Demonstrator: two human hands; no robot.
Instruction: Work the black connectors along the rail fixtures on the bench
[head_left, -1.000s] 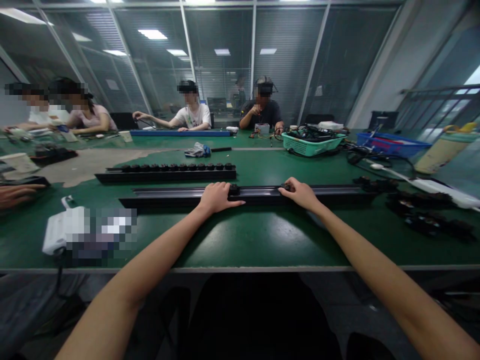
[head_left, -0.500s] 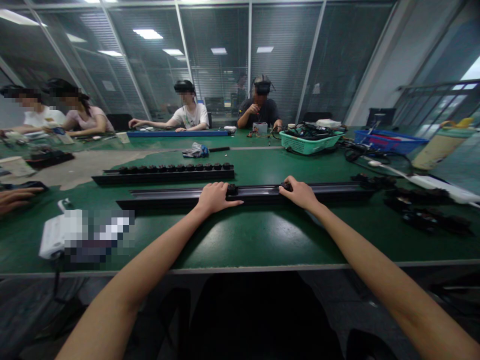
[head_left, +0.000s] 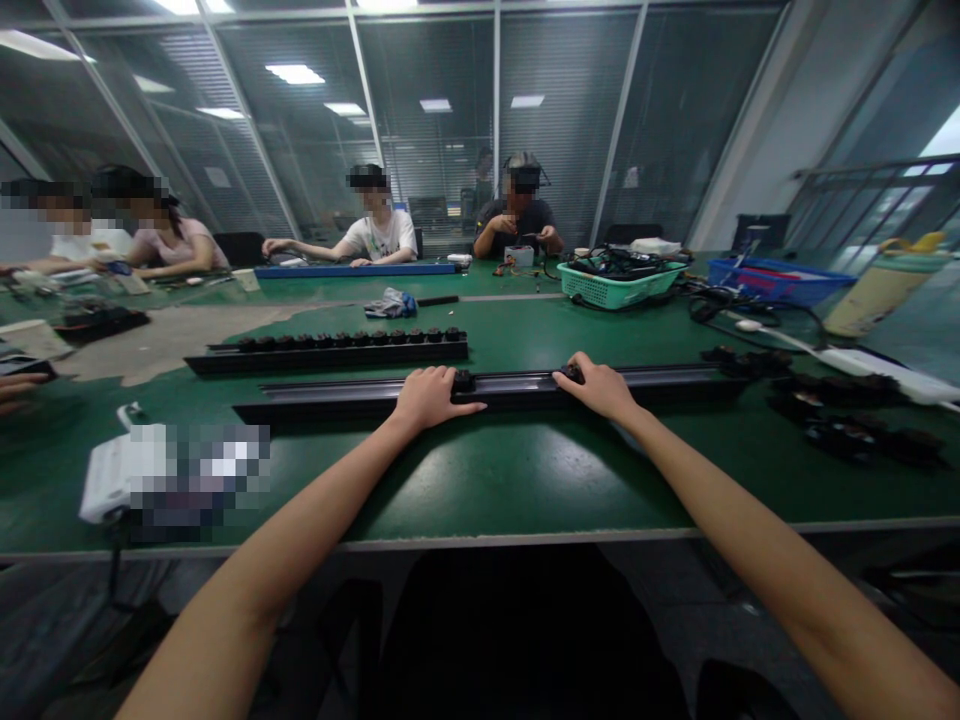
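The person's left hand (head_left: 430,398) and right hand (head_left: 595,387) rest on top of a long black rail (head_left: 337,397), which lies lengthwise across a green workbench (head_left: 480,478) near its front edge. Each hand sits just beside a small black fitting (head_left: 572,374) on the rail. The left fingers lie close together over the rail, the right fingers curve over it, and whether either hand grips cannot be told. To the left, a white device (head_left: 120,475) is partly pixelated. Just beyond the hands, a second black rail (head_left: 326,356) carries a row of round black fittings, and loose black parts (head_left: 847,440) lie to the right. A white power strip (head_left: 877,365) runs toward a beige bottle with a yellow handle (head_left: 883,302). Further on, a green plastic basket (head_left: 619,286) is heaped with black cables, and a blue plastic tray (head_left: 776,282) beside it holds something red and other items too small to tell. At the far end, a co-worker's hands (head_left: 517,232) work above a small white box (head_left: 519,256), and a long blue bar (head_left: 352,270) lies before another co-worker.
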